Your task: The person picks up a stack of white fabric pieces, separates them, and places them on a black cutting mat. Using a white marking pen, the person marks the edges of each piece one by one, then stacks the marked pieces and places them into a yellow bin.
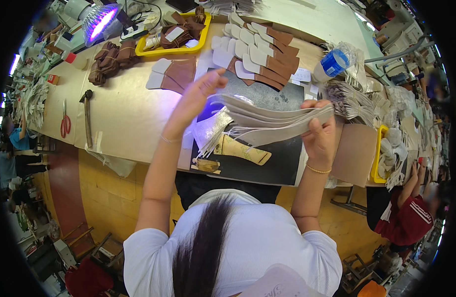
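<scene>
My right hand point(319, 136) grips the right end of a fanned stack of thin, pale grey shoe-upper-like pieces point(267, 119), thumb on the near side. The stack is held above a black work board, its layers spread and thread-like strips hanging at the left end. Close by that end is my left hand point(200, 94), smeared by motion, so its finger closure is unclear. Beneath the stack lie a cream curved template point(242, 150) and a small brownish piece point(206, 165). Beyond the board, brown-and-white cut pieces point(267, 54) overlap in rows, with a few more point(173, 74) to the left.
A yellow tray point(200, 37) with brown bundles stands at the back, near a lit lamp point(100, 24). Red-handled scissors point(65, 126) and a hammer point(87, 119) lie left. To the right are a bottle point(331, 65), bundled strips point(349, 101) and a yellow basket point(379, 156).
</scene>
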